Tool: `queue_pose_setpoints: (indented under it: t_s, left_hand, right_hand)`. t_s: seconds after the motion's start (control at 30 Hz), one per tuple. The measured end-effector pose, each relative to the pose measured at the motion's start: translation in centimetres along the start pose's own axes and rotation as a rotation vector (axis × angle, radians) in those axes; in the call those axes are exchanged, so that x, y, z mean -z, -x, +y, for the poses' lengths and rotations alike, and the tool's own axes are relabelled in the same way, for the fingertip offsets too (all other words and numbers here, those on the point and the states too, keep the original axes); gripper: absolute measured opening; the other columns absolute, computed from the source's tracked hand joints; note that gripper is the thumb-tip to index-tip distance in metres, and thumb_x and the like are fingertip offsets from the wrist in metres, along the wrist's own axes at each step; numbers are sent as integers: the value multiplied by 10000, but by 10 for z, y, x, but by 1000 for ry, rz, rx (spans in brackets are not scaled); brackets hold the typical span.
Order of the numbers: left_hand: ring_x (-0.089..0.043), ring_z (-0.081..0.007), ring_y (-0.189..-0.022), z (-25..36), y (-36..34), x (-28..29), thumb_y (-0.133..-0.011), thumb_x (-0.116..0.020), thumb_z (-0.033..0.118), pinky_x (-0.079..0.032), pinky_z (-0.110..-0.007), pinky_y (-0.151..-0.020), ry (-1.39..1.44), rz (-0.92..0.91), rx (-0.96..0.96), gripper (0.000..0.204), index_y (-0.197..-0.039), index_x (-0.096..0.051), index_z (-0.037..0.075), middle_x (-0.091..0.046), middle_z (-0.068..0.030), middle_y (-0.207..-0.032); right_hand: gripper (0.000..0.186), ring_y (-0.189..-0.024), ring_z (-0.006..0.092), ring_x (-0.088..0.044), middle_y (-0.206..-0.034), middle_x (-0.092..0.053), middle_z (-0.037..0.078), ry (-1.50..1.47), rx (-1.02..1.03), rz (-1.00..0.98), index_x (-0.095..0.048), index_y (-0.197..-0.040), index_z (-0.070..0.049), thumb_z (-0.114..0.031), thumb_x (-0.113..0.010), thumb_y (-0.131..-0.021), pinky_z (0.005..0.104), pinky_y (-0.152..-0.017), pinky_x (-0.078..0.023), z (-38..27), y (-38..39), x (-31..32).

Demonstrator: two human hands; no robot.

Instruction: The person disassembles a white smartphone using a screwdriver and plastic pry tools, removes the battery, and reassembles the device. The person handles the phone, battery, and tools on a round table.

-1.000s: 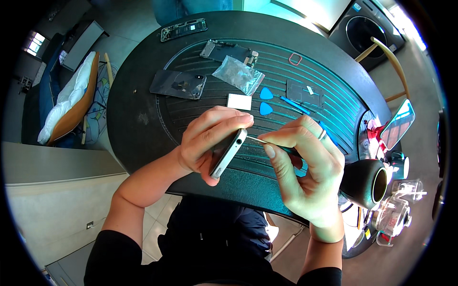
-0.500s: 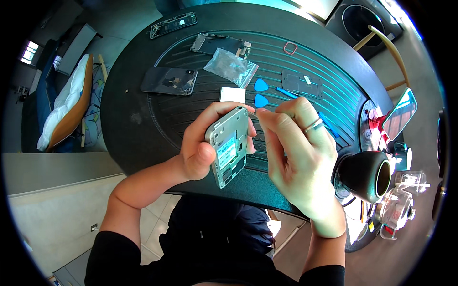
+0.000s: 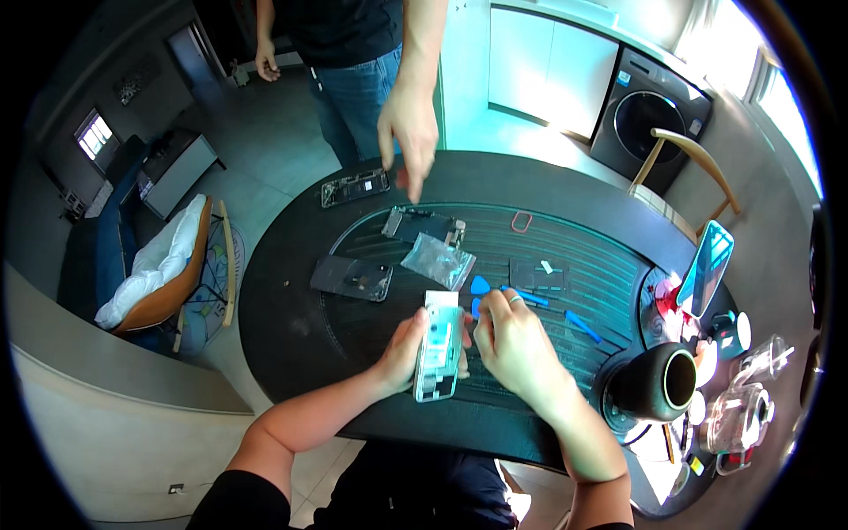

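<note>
My left hand (image 3: 399, 360) is closed around the edges of a phone body (image 3: 438, 358) that has its back off, so its inside and a pale label show. The phone is tipped up over the near part of the table. Close to its upper right edge, my right hand (image 3: 514, 346), with a ring on one finger, is closed in a pinch; anything between those fingertips is hidden. Just beyond the phone lies a white rectangular piece (image 3: 442, 299). Blue triangular opening picks (image 3: 480, 284) and blue pry tools (image 3: 583, 327) lie near my right hand.
Another person's hand (image 3: 412, 132) reaches over the far edge, above phone parts (image 3: 424, 225) and an opened phone (image 3: 355, 188). A clear plastic bag (image 3: 438, 261) and dark phone (image 3: 352, 277) lie mid-table. A dark vase (image 3: 652, 382), propped phone (image 3: 707, 268) and glass teapot (image 3: 735, 415) stand right.
My view has lifted, bringing the far room and another person reaching over the table into sight. The phone in my left hand now turns its inside more toward me. My right hand stays pinched beside it.
</note>
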State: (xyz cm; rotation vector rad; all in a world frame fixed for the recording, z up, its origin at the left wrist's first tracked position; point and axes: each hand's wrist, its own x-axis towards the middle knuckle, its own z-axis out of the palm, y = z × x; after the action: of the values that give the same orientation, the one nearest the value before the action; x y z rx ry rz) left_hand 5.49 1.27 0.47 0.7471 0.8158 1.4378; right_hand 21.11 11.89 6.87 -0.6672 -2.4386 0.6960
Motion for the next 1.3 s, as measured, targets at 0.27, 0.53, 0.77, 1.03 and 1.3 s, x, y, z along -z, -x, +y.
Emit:
queue_pose_setpoints:
  t_s: [0.27,0.53,0.77,1.03,1.3]
  left_hand:
    - [-664,-210,-869,-6,-6,6,-950,-307,695,-569,-375,-794,-139,-23,-115,881,-1408,-375,-55,-604,-136,-1095]
    - [-669,-273,-836,-1,-8,8,-933,-190,738,-580,-399,-736,41,-8,-113,979,-1433,-310,-95,-600,-195,-1107]
    - [-672,-310,-798,6,-6,5,-946,-168,717,-602,-437,-689,294,-85,-95,964,-1434,-315,-101,-606,-224,-1087]
    - [-675,-311,-782,8,-4,2,-936,-178,731,-604,-437,-665,284,-78,-113,971,-1397,-351,-106,-612,-231,-1074]
    - [-687,-277,-818,11,-1,-2,-954,-178,708,-577,-353,-705,257,-78,-90,940,-1427,-354,-85,-627,-185,-1092]
  right_hand:
    - [125,-651,408,-655,-709,-640,231,32,-40,-100,-568,-870,37,-75,-552,-922,469,-581,-525,7,2,2]
    - [80,-620,354,-642,-687,-622,192,-124,-62,20,-614,-902,-3,-43,-660,-852,409,-561,-494,-1,3,18]
    - [207,-634,282,-604,-821,-602,152,-122,25,131,-657,-1069,22,26,-624,-865,360,-591,-476,-11,2,42]
    - [258,-676,204,-623,-831,-641,125,-93,96,218,-676,-1033,-1,61,-713,-786,287,-581,-497,-20,6,45]
    - [176,-723,126,-583,-863,-637,66,-6,218,299,-717,-925,8,70,-741,-762,224,-611,-459,-17,4,39]
